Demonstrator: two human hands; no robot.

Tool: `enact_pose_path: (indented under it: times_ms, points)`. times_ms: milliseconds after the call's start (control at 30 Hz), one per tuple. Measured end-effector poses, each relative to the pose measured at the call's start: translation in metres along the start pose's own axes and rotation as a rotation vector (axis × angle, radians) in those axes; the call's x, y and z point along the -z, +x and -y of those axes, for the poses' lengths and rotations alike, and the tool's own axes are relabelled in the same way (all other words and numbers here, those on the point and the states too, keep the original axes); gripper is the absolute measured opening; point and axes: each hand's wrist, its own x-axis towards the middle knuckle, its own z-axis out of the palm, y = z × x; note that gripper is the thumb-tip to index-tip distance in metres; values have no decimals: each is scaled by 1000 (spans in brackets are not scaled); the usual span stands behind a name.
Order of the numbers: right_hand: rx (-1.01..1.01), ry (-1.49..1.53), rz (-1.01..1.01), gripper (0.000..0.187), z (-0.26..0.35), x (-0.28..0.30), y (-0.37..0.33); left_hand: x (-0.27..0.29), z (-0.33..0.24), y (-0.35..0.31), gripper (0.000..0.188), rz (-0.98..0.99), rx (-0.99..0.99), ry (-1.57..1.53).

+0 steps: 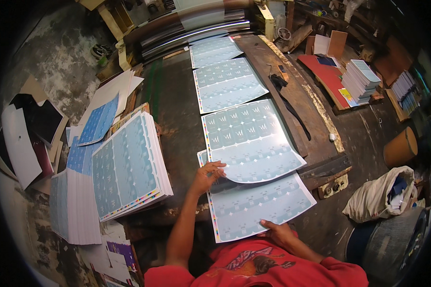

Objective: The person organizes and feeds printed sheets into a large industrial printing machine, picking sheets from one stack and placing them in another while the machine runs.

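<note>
A row of pale blue printed sheets with colour bars along the left edge lies on a dark worktable. The nearest sheet in that row curls up at its front edge. My left hand pinches its lower left edge, fingers bent over the paper. Partly beneath it is another printed sheet, which reaches past the table's front toward me. My right hand grips this lower sheet at its near edge, thumb on top and fingers hidden below.
Rollers of a machine stand at the far end. To the left is a tall stack of printed sheets. A black strap lies on the table's right side. Farther right are a stack of cut sheets, a brown bin and a white sack.
</note>
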Motion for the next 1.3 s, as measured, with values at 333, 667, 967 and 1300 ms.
enact_pose_path:
  times_ms: [333, 667, 967, 1300]
  points:
    - [-114, 73, 23, 54, 13, -12, -39, 16, 24, 41, 34, -180, 15, 117]
    - [-22, 104, -16, 56, 6, -12, -51, 2, 3, 14, 71, -300, -23, 891]
    - [-6, 128, 59, 51, 19, -18, -50, -103, -134, -115, 61, 786, -39, 702]
    - [3, 45, 70, 40, -18, 31, 5, -94, -140, -105, 44, 530, -65, 683]
